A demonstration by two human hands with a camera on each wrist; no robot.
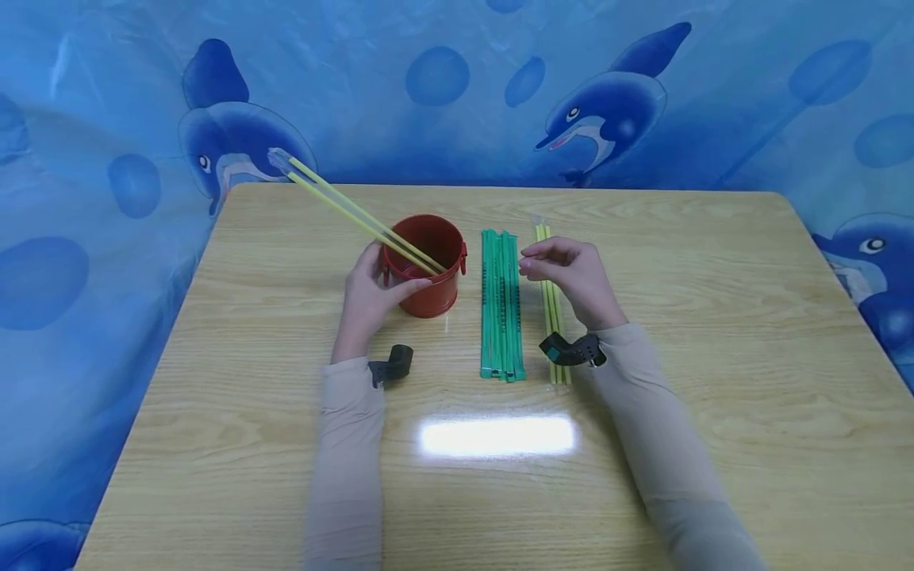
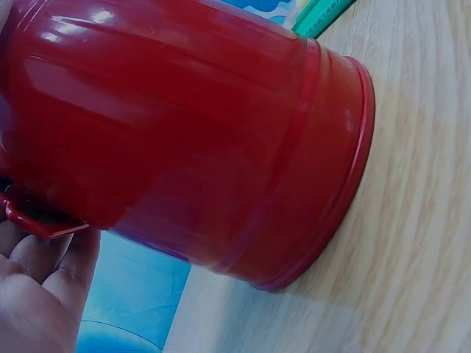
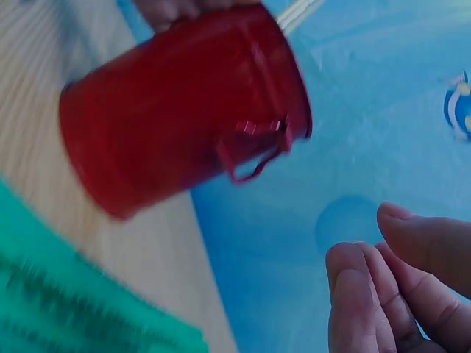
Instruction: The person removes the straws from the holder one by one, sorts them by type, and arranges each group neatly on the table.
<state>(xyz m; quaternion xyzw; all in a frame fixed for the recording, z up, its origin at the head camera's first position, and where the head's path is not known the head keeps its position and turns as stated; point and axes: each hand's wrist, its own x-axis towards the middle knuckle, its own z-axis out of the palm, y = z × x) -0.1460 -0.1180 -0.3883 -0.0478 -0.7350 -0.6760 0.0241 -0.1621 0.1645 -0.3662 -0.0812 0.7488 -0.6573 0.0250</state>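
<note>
A small red bucket [image 1: 432,303] with side handles stands on the table. My left hand [image 1: 366,308] grips it, thumb over the near rim and fingers round the left side; in the left wrist view some fingers lie behind a handle [image 2: 44,224]. Two yellow straws [image 1: 357,208] in clear wrapping lean out of the bucket toward the upper left. My right hand [image 1: 577,276] holds nothing, its fingers bent with a gap below the thumb. It is over the clear-wrapped yellow straws [image 1: 553,313], fingertips near a row of green-wrapped sticks [image 1: 501,305].
The wooden table [image 1: 236,317] ends at its far edge against a blue dolphin-print sheet [image 1: 471,135]. A bright light reflection [image 1: 496,436] shows on the near tabletop. Each wrist wears a black camera, one on the left [image 1: 393,365] and one on the right [image 1: 574,349].
</note>
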